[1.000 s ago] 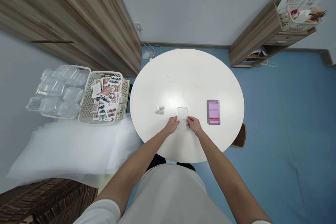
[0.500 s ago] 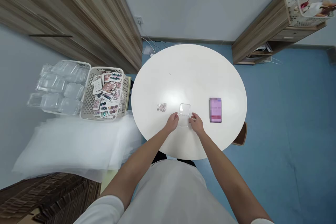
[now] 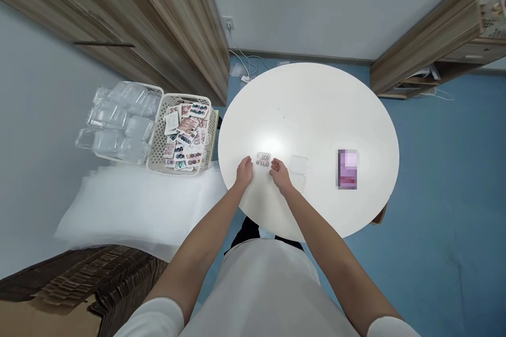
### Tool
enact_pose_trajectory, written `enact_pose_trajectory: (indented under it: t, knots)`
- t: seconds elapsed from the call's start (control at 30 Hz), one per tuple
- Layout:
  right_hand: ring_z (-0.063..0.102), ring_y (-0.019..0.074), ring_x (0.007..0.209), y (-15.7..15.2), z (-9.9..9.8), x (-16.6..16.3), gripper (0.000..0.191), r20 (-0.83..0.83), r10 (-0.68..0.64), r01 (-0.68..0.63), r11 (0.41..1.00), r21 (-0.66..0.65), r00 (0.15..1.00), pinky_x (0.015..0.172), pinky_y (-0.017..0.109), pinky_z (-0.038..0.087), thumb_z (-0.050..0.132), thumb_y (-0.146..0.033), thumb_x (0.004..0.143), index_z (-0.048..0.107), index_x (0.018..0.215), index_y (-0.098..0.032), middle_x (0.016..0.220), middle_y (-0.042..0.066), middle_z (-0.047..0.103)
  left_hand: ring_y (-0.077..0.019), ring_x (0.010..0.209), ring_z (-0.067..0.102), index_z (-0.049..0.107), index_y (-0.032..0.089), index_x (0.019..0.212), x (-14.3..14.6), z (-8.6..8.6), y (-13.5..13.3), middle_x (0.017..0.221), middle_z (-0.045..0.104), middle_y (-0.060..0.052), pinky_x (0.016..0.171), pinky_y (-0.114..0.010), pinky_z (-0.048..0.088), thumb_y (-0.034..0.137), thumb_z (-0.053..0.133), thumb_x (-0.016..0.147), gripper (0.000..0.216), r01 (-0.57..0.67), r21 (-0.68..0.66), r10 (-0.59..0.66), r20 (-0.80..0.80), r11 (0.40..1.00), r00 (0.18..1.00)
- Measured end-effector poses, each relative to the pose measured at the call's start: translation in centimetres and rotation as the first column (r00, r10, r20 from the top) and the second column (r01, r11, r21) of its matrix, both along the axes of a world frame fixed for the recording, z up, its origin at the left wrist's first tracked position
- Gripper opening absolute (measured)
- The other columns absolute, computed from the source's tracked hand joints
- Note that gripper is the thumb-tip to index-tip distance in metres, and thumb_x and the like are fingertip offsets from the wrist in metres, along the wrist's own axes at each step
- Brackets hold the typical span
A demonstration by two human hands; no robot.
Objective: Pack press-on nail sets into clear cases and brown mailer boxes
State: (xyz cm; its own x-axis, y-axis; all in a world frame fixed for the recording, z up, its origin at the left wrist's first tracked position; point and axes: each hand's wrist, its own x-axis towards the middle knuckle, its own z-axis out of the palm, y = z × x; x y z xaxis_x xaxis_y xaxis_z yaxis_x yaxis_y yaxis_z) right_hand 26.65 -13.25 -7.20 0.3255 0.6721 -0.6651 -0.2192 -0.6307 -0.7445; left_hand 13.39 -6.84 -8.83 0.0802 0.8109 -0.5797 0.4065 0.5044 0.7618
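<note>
While 1 round white table (image 3: 316, 105) is bearing 1 phone (image 3: 347, 169) & 1 open clear case (image 3: 298, 171), 1 small pinkish nail card (image 3: 263, 159) is lying btwn left hand (image 3: 244, 172) & right hand (image 3: 280, 174), fingers half-curled at its edges; can't tell if they are gripping it.

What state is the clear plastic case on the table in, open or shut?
Open: the clear case lies spread flat in two joined halves on the table, beside the right hand.

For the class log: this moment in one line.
left hand: beside nail card | right hand: beside it | clear case: on table
</note>
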Motion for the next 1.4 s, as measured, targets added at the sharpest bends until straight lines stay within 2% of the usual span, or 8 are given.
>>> enact_pose_trajectory:
  t: [0.27,0.4,0.57,0.77,0.93,1.07,1.17,1.4]
  knots:
    - [0.043,0.0182,0.116,0.1,-1.1,-1.4,0.068,-0.039,-0.101,0.1,0.995,-0.011,0.994,0.089,0.032,0.043,0.052,-0.015,0.063,0.035,0.127,-0.029,0.131,0.004,0.042,-0.0191,0.125,0.035,0.038,0.018,0.129,0.7,0.1,-0.8,0.137,0.037,-0.007,0.101,-0.03,0.03,0.026,0.04,0.083,0.046,0.097,-0.093,-0.091,0.061,0.991,0.994]
    - [0.045,0.0177,0.114,0.3,-1.4,-1.4,0.066,-0.064,-0.153,0.151,0.988,-0.027,0.986,0.089,0.03,0.043,0.054,-0.015,0.062,0.039,0.125,-0.026,0.128,0.005,0.045,-0.0194,0.12,0.041,0.039,0.017,0.127,0.9,0.1,-0.3,0.133,0.041,-0.009,0.096,-0.03,0.036,0.026,0.042,0.082,0.047,-0.003,-0.172,0.018,0.085,0.985,0.996]
    - [0.053,0.0172,0.101,0.7,-1.7,-0.9,0.045,-0.038,-0.248,0.245,0.967,-0.075,0.968,0.084,0.03,0.045,0.056,-0.022,0.064,0.053,0.109,-0.02,0.113,0.008,0.055,-0.0166,0.101,0.054,0.045,0.015,0.122,0.7,0.0,0.6,0.118,0.053,-0.011,0.085,-0.029,0.044,0.024,0.047,0.078,0.044,-0.041,-0.255,0.073,0.117,0.966,0.99]
    - [0.055,0.0127,0.072,-1.1,0.1,0.7,0.03,0.017,-0.233,0.234,0.972,-0.009,0.972,0.065,0.027,0.048,0.059,-0.027,0.063,0.058,0.091,-0.02,0.082,0.002,0.059,-0.0126,0.07,0.057,0.059,0.014,0.098,1.0,0.8,-0.7,0.084,0.062,-0.006,0.067,-0.028,0.047,0.025,0.058,0.07,0.03,0.098,-0.201,-0.073,0.129,0.975,0.989]
    - [0.054,0.0112,0.068,-6.9,2.0,4.4,0.031,-0.053,-0.232,0.234,0.972,0.033,0.971,0.065,0.027,0.047,0.063,-0.031,0.062,0.057,0.09,-0.019,0.077,0.001,0.059,-0.013,0.071,0.056,0.06,0.016,0.093,2.5,1.5,-4.1,0.082,0.062,-0.006,0.064,-0.026,0.046,0.026,0.056,0.072,0.024,0.279,-0.177,-0.243,0.202,0.944,0.949]
    - [0.056,0.013,0.075,-11.3,1.7,7.5,0.034,0.026,-0.323,0.323,0.946,0.003,0.946,0.067,0.028,0.047,0.064,-0.033,0.061,0.057,0.091,-0.019,0.083,0.003,0.06,-0.0155,0.079,0.057,0.06,0.018,0.094,5.0,1.2,-6.3,0.088,0.061,-0.006,0.067,-0.027,0.046,0.024,0.058,0.071,0.024,0.383,-0.126,-0.382,0.035,0.915,0.923]
    - [0.055,0.0131,0.075,-12.8,0.7,8.7,0.035,0.062,-0.361,0.363,0.932,-0.015,0.93,0.066,0.027,0.046,0.063,-0.034,0.061,0.056,0.091,-0.019,0.083,0.003,0.059,-0.0162,0.08,0.056,0.058,0.018,0.094,7.2,0.6,-7.2,0.089,0.06,-0.006,0.073,-0.028,0.044,0.025,0.062,0.068,0.028,0.462,-0.082,-0.468,-0.103,0.883,0.878]
    - [0.052,0.011,0.069,-13.3,-0.1,9.6,0.035,0.036,-0.368,0.368,0.93,0.016,0.929,0.065,0.027,0.046,0.061,-0.032,0.062,0.055,0.094,-0.019,0.077,0.0,0.057,-0.0201,0.084,0.055,0.059,0.017,0.088,10.1,-0.3,-8.1,0.081,0.061,-0.006,0.075,-0.03,0.041,0.014,0.056,0.067,0.021,0.455,-0.004,-0.441,-0.253,0.891,0.861]
